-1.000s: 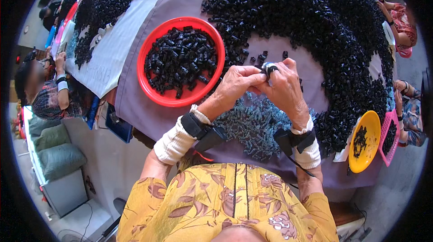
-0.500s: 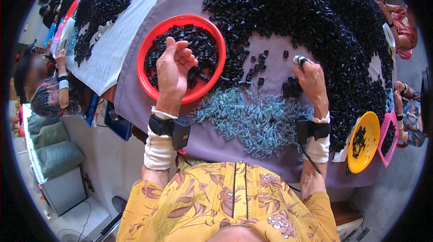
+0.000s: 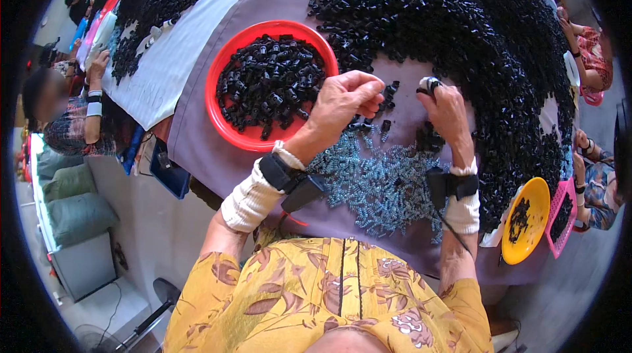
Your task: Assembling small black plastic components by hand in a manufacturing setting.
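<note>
My left hand point(image 3: 342, 104) is closed in a pinch, just right of the red basin point(image 3: 212, 89). Whatever its fingertips hold is too small to make out. Small black plastic parts point(image 3: 270, 80) fill much of the basin. My right hand point(image 3: 449, 116) is curled at the edge of the large heap of black parts point(image 3: 428, 17), a white wrap with black bands on one finger; its grip is hidden. Below and between both hands spreads a pile of small bluish metal springs point(image 3: 382, 185). A few loose black parts point(image 3: 392, 89) lie between the hands.
At the right edge sit a yellow dish point(image 3: 541, 211) and a pink basket point(image 3: 559, 221), both holding black parts. A person point(image 3: 69, 106) works at the left table; hands of others show at far right. A blue bin point(image 3: 168, 172) is below the table edge.
My left hand has moved right, from over the red basin to beside my right hand, and its loosely spread fingers have closed into a pinch. My right hand has barely shifted.
</note>
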Motion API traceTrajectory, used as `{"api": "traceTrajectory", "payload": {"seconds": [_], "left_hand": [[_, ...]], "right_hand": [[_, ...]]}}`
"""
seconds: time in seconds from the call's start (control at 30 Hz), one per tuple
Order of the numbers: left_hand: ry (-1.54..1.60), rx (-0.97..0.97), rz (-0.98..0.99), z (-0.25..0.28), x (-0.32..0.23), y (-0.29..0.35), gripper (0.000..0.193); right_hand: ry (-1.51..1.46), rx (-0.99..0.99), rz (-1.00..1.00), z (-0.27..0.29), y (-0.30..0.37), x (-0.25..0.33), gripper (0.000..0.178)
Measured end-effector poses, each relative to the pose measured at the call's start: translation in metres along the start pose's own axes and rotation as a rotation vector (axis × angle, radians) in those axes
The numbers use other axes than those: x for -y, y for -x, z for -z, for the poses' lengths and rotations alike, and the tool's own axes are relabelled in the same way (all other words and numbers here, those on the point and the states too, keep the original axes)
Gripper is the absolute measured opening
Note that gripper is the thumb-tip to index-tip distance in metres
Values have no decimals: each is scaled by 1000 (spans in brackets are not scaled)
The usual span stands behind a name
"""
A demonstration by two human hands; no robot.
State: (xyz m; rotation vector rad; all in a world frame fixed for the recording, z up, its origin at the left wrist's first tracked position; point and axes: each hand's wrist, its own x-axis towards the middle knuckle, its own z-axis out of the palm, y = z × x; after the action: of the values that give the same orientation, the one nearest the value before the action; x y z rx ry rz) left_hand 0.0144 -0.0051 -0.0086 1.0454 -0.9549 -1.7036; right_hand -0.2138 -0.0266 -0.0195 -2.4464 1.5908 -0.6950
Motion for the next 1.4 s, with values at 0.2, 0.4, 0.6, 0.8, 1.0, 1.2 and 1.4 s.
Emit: {"api": "traceTrajectory", "payload": {"seconds": [0.2,0.4,0.6,0.8,1.0,1.2,1.4], "left_hand": [[-19,99,31,-10,17,-2,26],[-9,235,22,-8,12,-1,23],[154,116,45,5,10,0,19],[189,135,78,7,15,-1,18],[178,137,91,8,15,2,19],[166,172,101,2,18,1,19],[113,187,103,-2,19,1,21]], "right_hand": [[-298,-22,16,7,6,40,17],[-366,68,185,17,-1,49,19],[-183,173,138,6,24,42,14],[19,259,312,-18,36,49,8],[-43,191,247,-14,37,49,8],[-294,189,-50,2,36,45,14],[-585,89,-162,15,32,45,17]]}}
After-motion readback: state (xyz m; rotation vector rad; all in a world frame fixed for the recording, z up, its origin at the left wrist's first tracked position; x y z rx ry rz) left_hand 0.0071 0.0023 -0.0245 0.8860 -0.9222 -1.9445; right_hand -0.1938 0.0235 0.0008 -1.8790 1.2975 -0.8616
